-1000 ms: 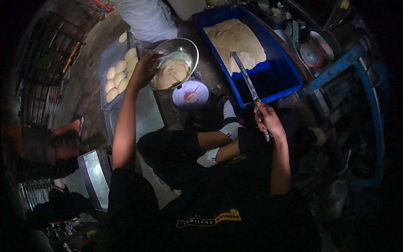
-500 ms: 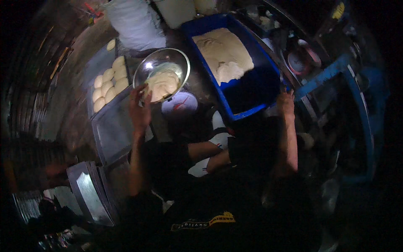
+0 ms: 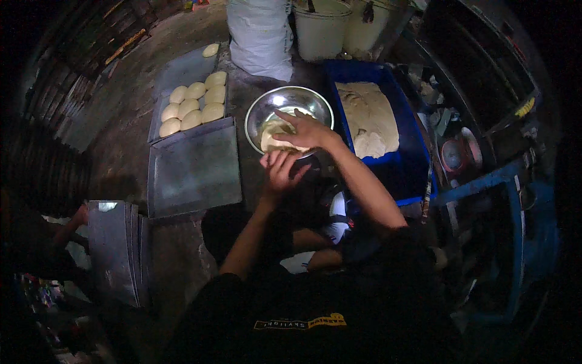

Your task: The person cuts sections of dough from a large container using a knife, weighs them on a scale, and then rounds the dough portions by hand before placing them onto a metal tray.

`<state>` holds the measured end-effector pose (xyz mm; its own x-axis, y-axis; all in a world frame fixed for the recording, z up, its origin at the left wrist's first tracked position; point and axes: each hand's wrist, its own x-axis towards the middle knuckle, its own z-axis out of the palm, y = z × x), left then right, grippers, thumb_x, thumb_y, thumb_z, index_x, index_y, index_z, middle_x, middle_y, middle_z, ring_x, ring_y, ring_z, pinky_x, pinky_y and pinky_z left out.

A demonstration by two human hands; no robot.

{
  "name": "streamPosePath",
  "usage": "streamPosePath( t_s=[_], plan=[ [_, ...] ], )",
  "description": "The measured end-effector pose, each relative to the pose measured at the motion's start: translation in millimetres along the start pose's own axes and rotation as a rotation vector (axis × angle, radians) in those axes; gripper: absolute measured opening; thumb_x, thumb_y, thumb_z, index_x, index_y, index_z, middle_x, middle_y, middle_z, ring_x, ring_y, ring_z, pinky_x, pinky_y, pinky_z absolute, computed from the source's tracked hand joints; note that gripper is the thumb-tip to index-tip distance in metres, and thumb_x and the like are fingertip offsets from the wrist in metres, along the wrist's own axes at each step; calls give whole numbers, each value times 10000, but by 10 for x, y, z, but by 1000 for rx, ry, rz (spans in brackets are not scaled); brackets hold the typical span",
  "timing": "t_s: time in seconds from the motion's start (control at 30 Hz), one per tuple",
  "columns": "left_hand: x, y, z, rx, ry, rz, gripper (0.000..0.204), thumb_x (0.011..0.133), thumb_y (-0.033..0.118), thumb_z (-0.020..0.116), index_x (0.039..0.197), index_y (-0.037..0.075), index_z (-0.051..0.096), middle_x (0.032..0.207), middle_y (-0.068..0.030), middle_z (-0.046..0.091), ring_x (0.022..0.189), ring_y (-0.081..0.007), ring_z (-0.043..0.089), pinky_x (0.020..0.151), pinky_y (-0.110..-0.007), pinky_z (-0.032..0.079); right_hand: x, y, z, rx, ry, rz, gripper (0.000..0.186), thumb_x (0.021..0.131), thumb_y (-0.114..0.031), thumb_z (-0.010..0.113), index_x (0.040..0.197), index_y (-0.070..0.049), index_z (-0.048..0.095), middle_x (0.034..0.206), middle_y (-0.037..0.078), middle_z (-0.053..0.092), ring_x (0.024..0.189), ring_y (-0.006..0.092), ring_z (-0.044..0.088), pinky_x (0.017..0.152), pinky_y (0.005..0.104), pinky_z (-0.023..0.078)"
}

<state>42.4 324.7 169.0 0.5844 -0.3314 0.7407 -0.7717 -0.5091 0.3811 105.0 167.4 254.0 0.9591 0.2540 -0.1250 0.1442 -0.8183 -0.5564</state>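
A shiny metal bowl (image 3: 254, 118) stands before me with a lump of pale dough (image 3: 273, 136) in it. My right hand (image 3: 306, 130) reaches over the bowl, fingers spread across the dough. At the near rim is my left hand (image 3: 280, 171), its fingers apart and slightly bent, with nothing visible in them. Part of the dough is hidden beneath the hands. To the right, a large mass of dough (image 3: 370, 118) lies in a deep blue tub (image 3: 415, 161). A thin stick-like tool (image 3: 429, 188) rests along the tub's near right edge.
Several dough balls (image 3: 188, 104) sit on a metal tray (image 3: 159, 118) at left; a second tray (image 3: 194, 173) lies nearer. A white sack (image 3: 260, 39) and pale buckets (image 3: 321, 30) stand behind. At far left another person's hand (image 3: 77, 218) touches stacked trays (image 3: 112, 255).
My right hand has come from the blue tub's right edge to the dough in the bowl. My left hand has shifted to the bowl's near rim. The view has turned.
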Motion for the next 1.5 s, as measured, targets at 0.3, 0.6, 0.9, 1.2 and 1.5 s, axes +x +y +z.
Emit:
streamPosePath(
  t_s=[0.3, 0.6, 0.9, 1.2, 1.5],
  plan=[
    [-142, -244, 141, 143, -7, -97, 314, 898, 426, 655, 897, 120, 588, 859, -43, 575, 920, -254, 542, 873, -457, 303, 742, -357, 28, -47, -326, 139, 744, 721, -533, 792, 1225, -6, 644, 1163, 187, 690, 1028, 328, 683, 880, 419, 537],
    [-29, -269, 224, 203, 142, 72, 518, 827, 505, 743, 961, 49, 537, 839, -61, 599, 921, -288, 580, 870, -480, 307, 482, 488, 197, 1638, 12, 358, 301, 934, -279, 664, 1098, -26, 657, 1006, 127, 717, 863, 258, 707, 793, 412, 588],
    [183, 146, -170, 112, -73, -163, 600, 791, 459, 768, 1200, 73, 559, 1156, -61, 570, 1178, -287, 473, 1076, -577, 163, -797, -11, -748, 1736, 580, 22, 429, 973, -322, 597, 1275, -18, 572, 1217, 127, 645, 1085, 255, 641, 944, 391, 523],
    [-203, 1504, -88, -1878, -46, -1039, 644, 1039, 510, 390, 1558, 171, 214, 1578, -78, 287, 1424, -274, 320, 1153, -512, 286, -2222, -344, -125, 1310, 335, 213, 352, 921, -259, 652, 1131, 23, 675, 999, 90, 707, 869, 169, 671, 792, 311, 527],
    [-978, 1370, -621, -1801, -235, -1678, 544, 1041, 484, 389, 1375, 70, 502, 1346, -103, 582, 1219, -270, 571, 1036, -436, 452, -2602, 271, 1184, 1607, 160, 364, 469, 936, -300, 575, 1331, -52, 528, 1309, 165, 557, 1147, 277, 580, 971, 397, 480]
  ],
)
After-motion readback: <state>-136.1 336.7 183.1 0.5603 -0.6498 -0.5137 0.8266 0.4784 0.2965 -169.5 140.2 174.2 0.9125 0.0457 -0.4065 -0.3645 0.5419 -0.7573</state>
